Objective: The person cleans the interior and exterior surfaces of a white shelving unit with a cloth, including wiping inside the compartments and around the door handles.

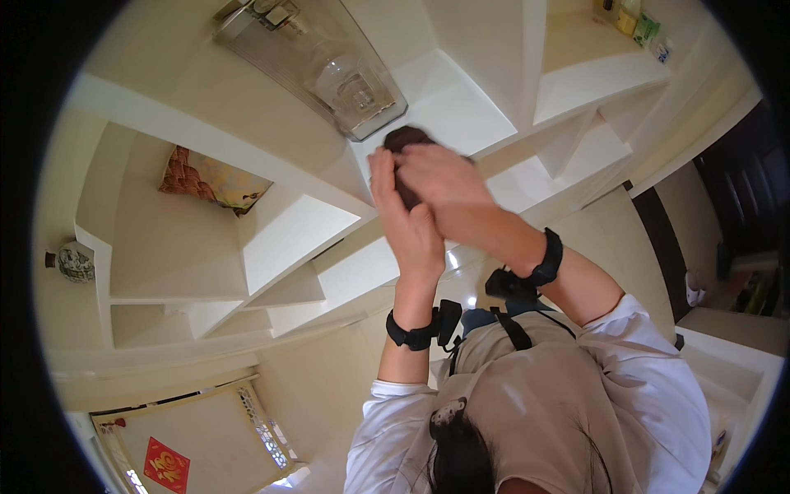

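A dark brown item (408, 137), apparently a folded cloth, is caught between my two hands in front of a white shelf compartment. My right hand (441, 176) is wrapped over it, with its fingers bent and slightly blurred. Against its left side lies my left hand (395, 210), palm turned inward and fingers stretched upward. Part of the brown item is hidden by the hands, so its full shape cannot be told. Just beyond it stands a clear plastic case (308, 68) holding glassware, on the white shelf (460, 99).
White shelving surrounds my hands. A patterned packet or cushion (213, 179) lies in a left compartment, and a patterned round jar (76, 262) stands farther left. Bottles (628, 17) and a green pack (646, 29) occupy an upper right shelf. A dark door (744, 185) is at right.
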Tool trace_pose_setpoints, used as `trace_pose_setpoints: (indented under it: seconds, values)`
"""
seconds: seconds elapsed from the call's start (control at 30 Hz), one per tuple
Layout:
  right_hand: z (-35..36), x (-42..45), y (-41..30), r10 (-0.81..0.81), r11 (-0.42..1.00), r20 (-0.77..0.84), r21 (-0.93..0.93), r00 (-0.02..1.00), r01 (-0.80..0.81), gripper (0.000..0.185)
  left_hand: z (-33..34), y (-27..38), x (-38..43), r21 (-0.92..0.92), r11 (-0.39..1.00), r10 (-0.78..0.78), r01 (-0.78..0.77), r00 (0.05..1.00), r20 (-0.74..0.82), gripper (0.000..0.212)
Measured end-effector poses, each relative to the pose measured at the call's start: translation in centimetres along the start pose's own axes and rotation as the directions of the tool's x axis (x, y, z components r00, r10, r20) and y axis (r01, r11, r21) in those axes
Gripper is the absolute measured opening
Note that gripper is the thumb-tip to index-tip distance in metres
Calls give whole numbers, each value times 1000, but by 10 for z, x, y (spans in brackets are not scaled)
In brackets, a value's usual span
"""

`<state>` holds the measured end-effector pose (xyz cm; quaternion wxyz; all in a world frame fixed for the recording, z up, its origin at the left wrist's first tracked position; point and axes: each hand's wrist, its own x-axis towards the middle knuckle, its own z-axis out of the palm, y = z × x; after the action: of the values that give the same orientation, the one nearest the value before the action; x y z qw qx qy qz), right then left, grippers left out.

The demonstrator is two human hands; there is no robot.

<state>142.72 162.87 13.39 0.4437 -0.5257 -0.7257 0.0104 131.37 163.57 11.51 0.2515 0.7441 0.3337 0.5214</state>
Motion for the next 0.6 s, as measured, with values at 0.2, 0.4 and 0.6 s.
trace_pose_setpoints:
  seconds: [0.2,0.4,0.6]
  values:
    - [-24,-19,14,-22,1000,-39,-10,999,22,44,-15,3,-9,113,993,28,-36,997,69,85]
    - [-24,20,10,181,983,74,27,981,-184,32,-13,-1,-12,210,974,71,-83,996,61,74]
    - [-24,5,16,-11,997,29,83,1000,8,30,-18,-2,-11,169,982,81,-82,997,18,78]
